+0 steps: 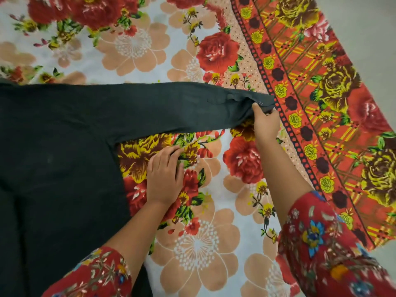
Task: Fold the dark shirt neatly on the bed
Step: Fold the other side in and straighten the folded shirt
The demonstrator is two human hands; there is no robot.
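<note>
1. The dark shirt point(60, 159) lies spread flat on the flowered bedsheet point(199, 243). Its body fills the left of the view, and one sleeve point(167, 108) runs straight out to the right, near the sheet's orange border point(321, 108).
2. The right hand point(265, 123) is closed on the cuff point(262, 105) at the sleeve's far end, thumb on top and fingers curled under the edge. Judgement: the grip keeps the sleeve drawn out full length so it lies without creases before it is turned in.
3. The left hand point(165, 176) rests palm down on the bedsheet, just beside the shirt's side edge and below the sleeve. The fingers are loosely bent at the tips and may pinch a little of the sheet; I cannot tell for certain. It does not hold the shirt. Judgement: it steadies the sheet or braces the person's reach.
4. Judgement: folding is at an early stage; no fold shows in the visible part, and the sleeve is not yet laid across the body.
5. Risk: lifting by the cuff alone could drag the body out of line.
</note>
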